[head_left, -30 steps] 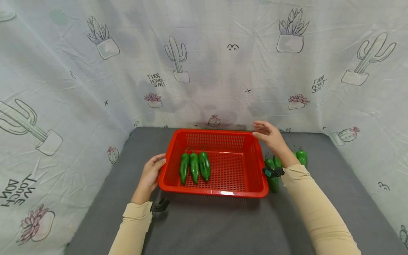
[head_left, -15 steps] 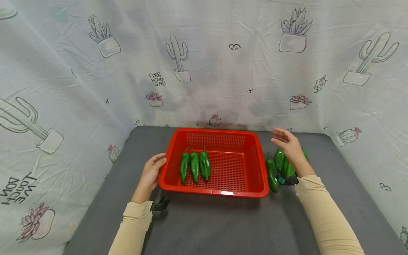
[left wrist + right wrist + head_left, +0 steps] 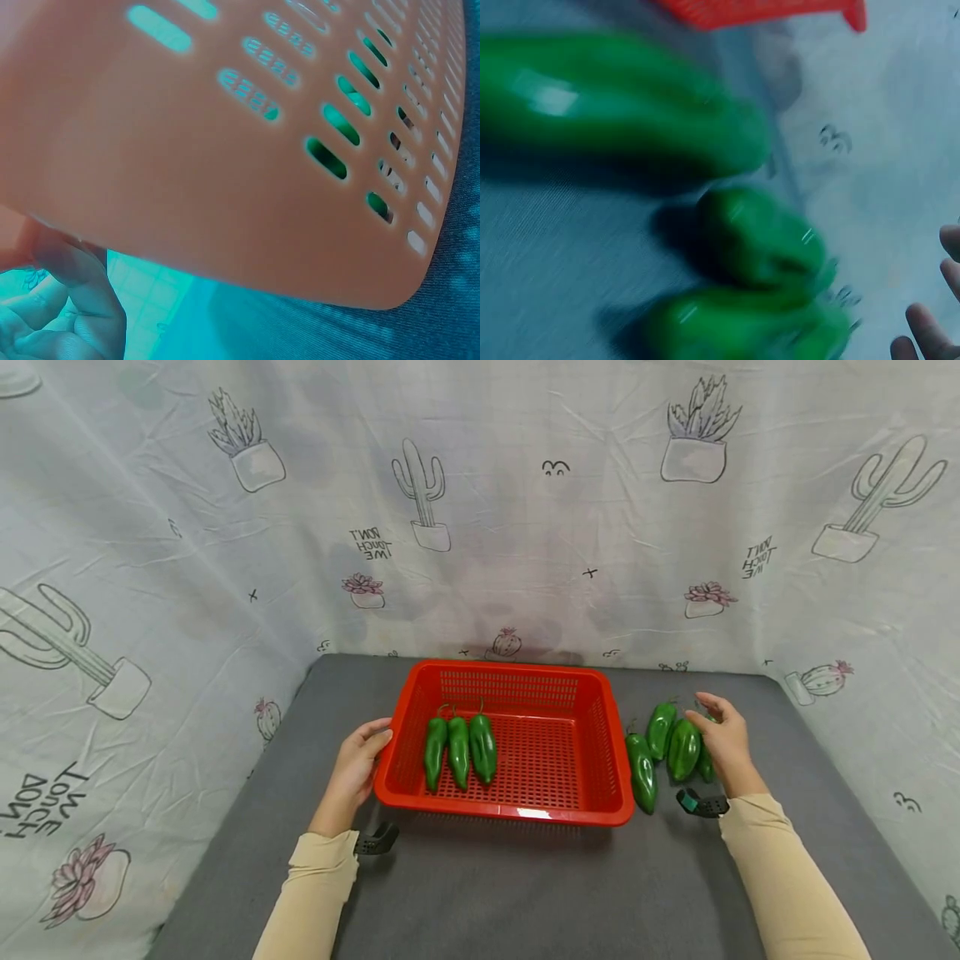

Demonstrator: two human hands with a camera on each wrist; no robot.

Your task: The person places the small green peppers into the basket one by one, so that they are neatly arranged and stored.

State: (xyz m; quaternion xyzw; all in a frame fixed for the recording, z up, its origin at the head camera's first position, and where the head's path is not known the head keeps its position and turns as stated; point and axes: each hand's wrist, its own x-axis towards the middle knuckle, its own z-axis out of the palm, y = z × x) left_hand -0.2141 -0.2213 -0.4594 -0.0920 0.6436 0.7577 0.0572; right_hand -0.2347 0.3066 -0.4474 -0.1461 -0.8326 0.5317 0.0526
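Observation:
My left hand (image 3: 356,768) grips the left rim of a red plastic basket (image 3: 504,811). In the left wrist view the fingers (image 3: 94,300) curl at the rim beside the slotted wall. Inside the basket, three long green peppers (image 3: 458,753) lie side by side at the left. My right hand (image 3: 727,742), fingers loosely bent and holding nothing, hovers over the rightmost green pepper (image 3: 706,765), partly hiding it. To its left lie a thick pepper (image 3: 683,750), a shorter one (image 3: 662,731) and a long one (image 3: 642,772) beside the basket. The right wrist view shows spread fingers (image 3: 926,330) apart from blurred peppers (image 3: 757,236).
Everything rests on a grey tabletop (image 3: 480,893). A pale curtain (image 3: 495,527) printed with cactus drawings surrounds the back and sides. A black wrist strap (image 3: 701,803) sits on the right wrist, another strap (image 3: 377,841) on the left.
My right hand has moved from the basket's back right corner rightward and toward me, over the loose peppers, uncovering several of them. The left hand and basket stay put.

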